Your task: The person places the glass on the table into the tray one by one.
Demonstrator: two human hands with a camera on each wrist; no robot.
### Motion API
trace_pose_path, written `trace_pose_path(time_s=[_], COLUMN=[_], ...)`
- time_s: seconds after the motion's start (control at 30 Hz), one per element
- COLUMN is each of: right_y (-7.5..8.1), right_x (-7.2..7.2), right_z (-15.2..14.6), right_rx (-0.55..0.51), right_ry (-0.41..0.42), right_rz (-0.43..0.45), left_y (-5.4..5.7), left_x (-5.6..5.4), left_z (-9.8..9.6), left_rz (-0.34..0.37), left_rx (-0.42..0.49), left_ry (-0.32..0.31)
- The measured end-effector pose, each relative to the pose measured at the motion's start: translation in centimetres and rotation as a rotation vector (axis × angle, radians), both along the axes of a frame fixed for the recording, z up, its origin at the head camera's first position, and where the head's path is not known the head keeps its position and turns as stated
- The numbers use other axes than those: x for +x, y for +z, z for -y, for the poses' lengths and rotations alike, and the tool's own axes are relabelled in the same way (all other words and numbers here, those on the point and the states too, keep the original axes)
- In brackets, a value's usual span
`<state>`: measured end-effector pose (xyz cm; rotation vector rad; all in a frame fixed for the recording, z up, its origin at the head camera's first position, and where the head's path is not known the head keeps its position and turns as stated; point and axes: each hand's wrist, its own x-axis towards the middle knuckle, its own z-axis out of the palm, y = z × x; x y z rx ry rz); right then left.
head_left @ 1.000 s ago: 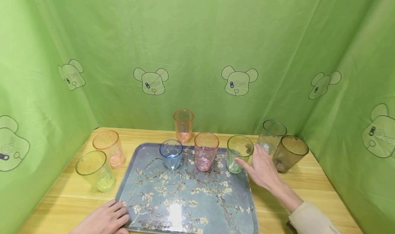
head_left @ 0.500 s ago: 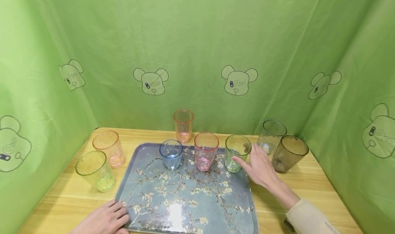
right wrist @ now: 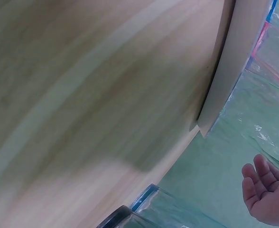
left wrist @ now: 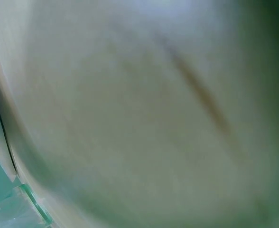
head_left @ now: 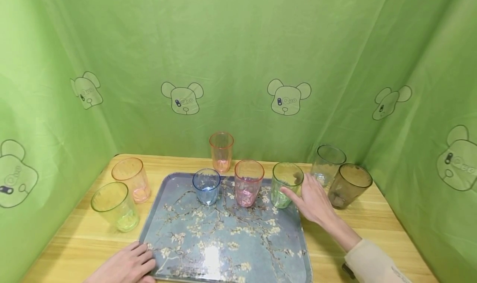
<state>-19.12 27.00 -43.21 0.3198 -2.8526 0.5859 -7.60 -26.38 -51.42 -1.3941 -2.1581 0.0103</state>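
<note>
In the head view, a blue cup [head_left: 207, 190], a pink cup [head_left: 247, 191] and a green cup [head_left: 280, 194] stand upright in a row along the far side of a blossom-patterned tray [head_left: 223, 237]. My right hand [head_left: 316, 202] is beside the green cup, its thumb across the cup's near side and its fingers along the right. The right wrist view shows the fingers [right wrist: 258, 176] slightly bent; firm contact cannot be made out. My left hand [head_left: 128, 264] rests at the tray's near left corner. Its palm is hidden.
Left of the tray stand an orange cup [head_left: 133, 183] and a yellow-green cup [head_left: 118, 210]. Another orange cup [head_left: 222, 152] is behind it. A grey cup [head_left: 327, 167] and a brown cup [head_left: 348, 187] stand to the right. Green curtains [head_left: 231, 55] enclose the wooden table [head_left: 350, 250].
The green cup has shifted slightly left on the tray, and my right hand has moved left with it. My left hand and the other cups stay in place.
</note>
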Motion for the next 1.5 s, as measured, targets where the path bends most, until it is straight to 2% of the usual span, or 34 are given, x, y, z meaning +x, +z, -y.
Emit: trace_pose_path(time_s=[0.37,0.8,1.13,1.27,1.5], right_y=[0.1,0.6,1.7,2.3,3.5], right_x=[0.0,-0.2,0.4,0.8,1.6], right_z=[0.2,0.1,-0.1,-0.3,-0.9], right_rx=[0.003,0.033,0.013,-0.009,-0.037], right_ry=[-0.002,-0.024,-0.059,-0.075,-0.098], right_rz=[0.080,0.025,0.122,0.105,0.026], left_y=[0.0,0.2,0.3,0.2,0.2], left_x=[0.0,0.1,0.1,0.1,0.1], left_z=[0.0,-0.3,-0.2,-0.2,-0.1], left_rz=[-0.007,0.004,0.000,0.004,-0.016], left_rx=[-0.006,-0.003,0.008,0.012,-0.007], left_ry=[-0.002,0.017,0.002,0.002,0.007])
